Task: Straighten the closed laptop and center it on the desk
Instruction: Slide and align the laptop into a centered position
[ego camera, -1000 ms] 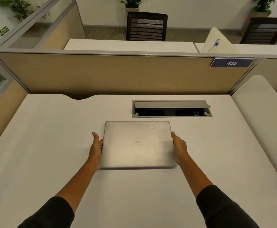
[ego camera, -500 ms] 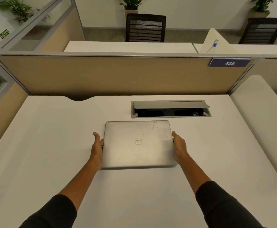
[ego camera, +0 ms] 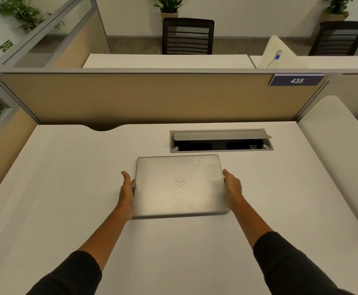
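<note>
Closed silver metal laptop, long axis left-right, clamped between left hand and right hand; sits squarely between them.

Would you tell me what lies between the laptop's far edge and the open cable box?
Only a bare strip of desk separates laptop from cable box, per the head view.

"435" on the blue partition plate, "EXIT" sign at left wall, Dell logo on laptop
</note>
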`<state>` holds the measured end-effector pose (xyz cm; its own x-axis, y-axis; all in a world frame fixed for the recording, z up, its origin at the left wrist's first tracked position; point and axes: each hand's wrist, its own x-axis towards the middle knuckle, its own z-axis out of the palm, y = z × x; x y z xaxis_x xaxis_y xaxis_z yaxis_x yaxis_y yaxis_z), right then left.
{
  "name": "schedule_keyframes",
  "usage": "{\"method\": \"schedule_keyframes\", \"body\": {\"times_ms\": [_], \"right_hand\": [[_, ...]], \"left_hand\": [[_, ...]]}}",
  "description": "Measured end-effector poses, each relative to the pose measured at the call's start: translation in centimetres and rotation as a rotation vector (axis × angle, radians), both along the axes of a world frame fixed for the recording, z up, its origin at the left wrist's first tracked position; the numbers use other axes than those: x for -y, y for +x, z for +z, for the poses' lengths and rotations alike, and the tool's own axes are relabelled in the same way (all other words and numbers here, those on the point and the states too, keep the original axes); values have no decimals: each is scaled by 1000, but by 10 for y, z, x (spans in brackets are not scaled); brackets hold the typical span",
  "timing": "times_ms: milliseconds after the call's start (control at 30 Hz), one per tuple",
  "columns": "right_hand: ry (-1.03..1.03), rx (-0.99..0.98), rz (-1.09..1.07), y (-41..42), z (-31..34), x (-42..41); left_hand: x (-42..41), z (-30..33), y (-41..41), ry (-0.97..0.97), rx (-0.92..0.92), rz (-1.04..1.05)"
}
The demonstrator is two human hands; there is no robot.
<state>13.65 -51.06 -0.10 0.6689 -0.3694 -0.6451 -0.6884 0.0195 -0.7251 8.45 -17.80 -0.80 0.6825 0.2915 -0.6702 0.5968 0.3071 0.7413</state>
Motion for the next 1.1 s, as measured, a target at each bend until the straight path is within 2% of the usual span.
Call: {"method": "schedule_keyframes", "body": {"times_ms": [1100], "right_hand": [[-53, 1, -19, -17, 7, 4]], "left_hand": [[7, -2, -16, -42, -5, 16]]}}
